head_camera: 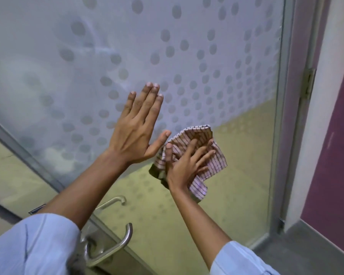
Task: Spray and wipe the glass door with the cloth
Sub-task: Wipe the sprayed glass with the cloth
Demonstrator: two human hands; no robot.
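The glass door (187, 56) fills the view, frosted with a pattern of grey dots above and clear glass below. My left hand (139, 124) lies flat on the frosted glass, fingers together and pointing up, holding nothing. Just to its right, my right hand (187, 161) presses a crumpled striped pink-and-brown cloth (214, 159) against the glass, fingers spread over it. The cloth sits at the line where the frosted part meets the clear part. No spray bottle is in view.
A metal lever handle (115, 247) sticks out of the door's frame at the lower left, below my left sleeve. The metal door frame (286, 116) with a hinge (309, 84) runs down the right, beside a purple wall (338, 155). Grey floor lies at lower right.
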